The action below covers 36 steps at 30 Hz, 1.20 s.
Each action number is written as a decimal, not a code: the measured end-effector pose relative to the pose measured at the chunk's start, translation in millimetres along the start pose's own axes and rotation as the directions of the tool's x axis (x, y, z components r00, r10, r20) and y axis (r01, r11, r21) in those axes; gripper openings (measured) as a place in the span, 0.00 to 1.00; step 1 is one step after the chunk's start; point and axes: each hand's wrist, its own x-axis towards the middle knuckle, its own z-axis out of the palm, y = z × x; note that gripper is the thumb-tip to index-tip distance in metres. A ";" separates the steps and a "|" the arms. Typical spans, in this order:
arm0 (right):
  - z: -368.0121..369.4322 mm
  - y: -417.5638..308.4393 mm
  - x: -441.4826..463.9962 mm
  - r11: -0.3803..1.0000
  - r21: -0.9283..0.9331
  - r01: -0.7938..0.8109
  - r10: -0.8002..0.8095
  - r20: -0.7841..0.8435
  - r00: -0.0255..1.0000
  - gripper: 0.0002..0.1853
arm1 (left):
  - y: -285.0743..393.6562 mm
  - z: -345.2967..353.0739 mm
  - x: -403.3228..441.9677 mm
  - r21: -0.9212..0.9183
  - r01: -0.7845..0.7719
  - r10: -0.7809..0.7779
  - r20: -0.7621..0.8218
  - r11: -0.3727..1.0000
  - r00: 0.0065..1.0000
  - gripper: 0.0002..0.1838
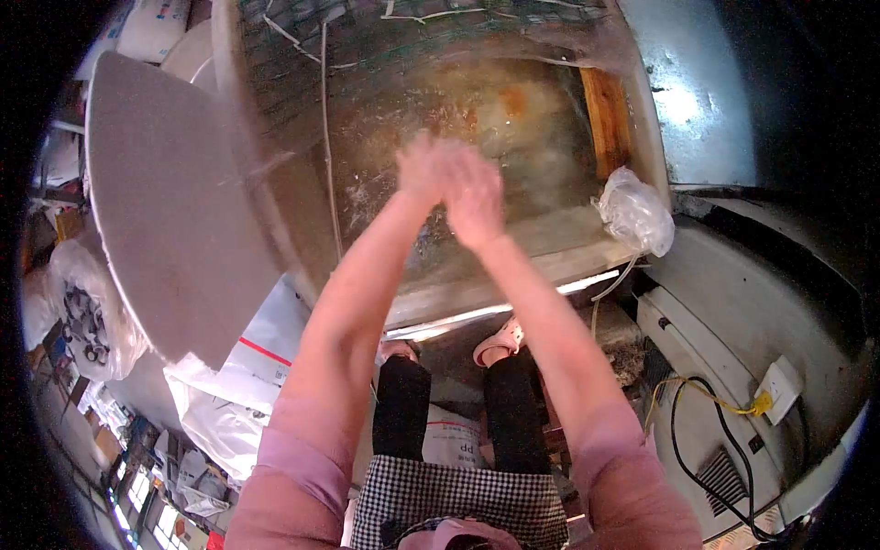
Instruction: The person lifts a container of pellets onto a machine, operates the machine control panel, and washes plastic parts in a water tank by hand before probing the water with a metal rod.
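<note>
Both my arms reach forward over a large tub (541,252) of cloudy, brownish water. My left hand (426,170) and my right hand (474,197) are close together above the water, overlapping at the fingers. Motion smears the fingers of both, so what they hold, if anything, cannot be made out. Green netting (394,32) lies across the far part of the tub. An orange-brown wooden piece (607,124) stands at the tub's right inner side.
A grey board (170,202) stands left of the tub. A clear plastic bag (634,213) hangs at the tub's right corner. White sacks (225,412) lie lower left. A grey machine housing (761,284) with a white outlet box (781,390) and black cable is at right.
</note>
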 end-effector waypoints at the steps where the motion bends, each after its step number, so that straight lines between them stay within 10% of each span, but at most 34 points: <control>1: 12.1 23.3 -1.0 0.970 -0.149 -0.190 0.188 -0.025 0.982 0.23 | -14.4 5.7 2.3 -0.088 0.175 -0.184 -0.105 0.981 0.977 0.18; 4: 33.3 74.7 -6.6 0.882 -0.212 -0.420 0.442 0.067 0.895 0.23 | -42.6 34.8 -7.8 -0.441 0.310 -0.439 -0.227 0.842 0.869 0.14; 6: 48.3 91.0 -6.9 0.877 -0.403 -0.260 0.389 0.278 0.878 0.22 | -31.4 44.2 -11.3 -0.944 0.298 -0.544 0.176 0.145 0.821 0.10; 8: 55.0 89.6 -1.5 0.874 -0.407 -0.267 0.388 0.254 0.886 0.20 | -1.6 27.1 -29.5 -0.841 0.199 -0.352 0.410 -0.503 0.841 0.10; 10: 48.9 80.3 12.4 0.921 -0.306 -0.241 0.366 0.467 0.805 0.19 | 41.0 -12.9 -61.6 -0.620 0.188 -0.099 0.399 -0.762 0.912 0.11; 12: 61.1 74.9 6.6 0.942 0.080 -0.325 0.321 0.062 0.945 0.17 | 81.6 -51.9 -95.0 -0.691 0.191 0.018 0.250 -0.697 0.968 0.13; 14: 53.4 59.8 28.7 0.906 -0.424 0.001 0.169 0.364 0.916 0.17 | 107.0 -65.5 -113.2 -0.984 -0.159 0.053 -0.163 -0.084 0.985 0.10; 15: 47.7 52.8 36.5 0.924 -0.382 0.016 0.121 0.332 0.936 0.16 | 104.0 -63.3 -106.3 -0.983 -0.162 0.052 -0.167 -0.086 0.985 0.10; 17: 47.4 42.4 45.8 0.910 -0.404 0.092 0.041 0.308 0.950 0.15 | 93.3 -52.3 -83.1 -0.807 -0.462 0.279 -0.377 0.369 0.883 0.11; 20: 31.7 32.3 53.4 0.884 -0.417 0.212 -0.060 0.349 0.935 0.14 | 83.6 -56.4 -72.5 -0.721 -0.337 0.134 -0.325 0.606 0.936 0.10; 26: 25.3 27.7 59.2 0.831 -0.539 0.136 0.029 0.286 0.958 0.16 | 111.0 -92.2 -113.7 -0.696 -0.493 0.220 -0.449 0.522 0.866 0.27; 28: 22.7 23.1 63.9 0.774 -0.611 0.166 0.011 0.275 0.961 0.16 | 101.5 -72.3 -75.3 -0.775 -0.144 -0.212 -0.338 0.616 0.917 0.31; 31: 20.7 18.8 70.8 0.815 -0.523 0.251 -0.157 0.218 0.963 0.17 | 82.6 -42.9 -43.5 -0.830 0.157 -0.496 -0.158 0.535 0.854 0.37; 33: 15.5 9.2 79.6 0.948 0.073 -0.311 0.287 0.234 0.929 0.21 | 64.8 -62.0 -43.7 -0.921 0.077 -0.247 0.182 -0.382 0.952 0.28; 34: 14.9 4.3 80.9 0.949 0.076 -0.307 0.282 0.235 0.930 0.21 | 57.8 -61.8 -45.8 -0.922 0.073 -0.252 0.179 -0.380 0.951 0.28; 36: 14.0 -5.0 82.0 0.329 0.833 -0.446 0.537 0.223 0.813 0.19 | 48.3 -58.9 -54.3 -0.437 0.300 0.145 0.352 -0.848 0.925 0.23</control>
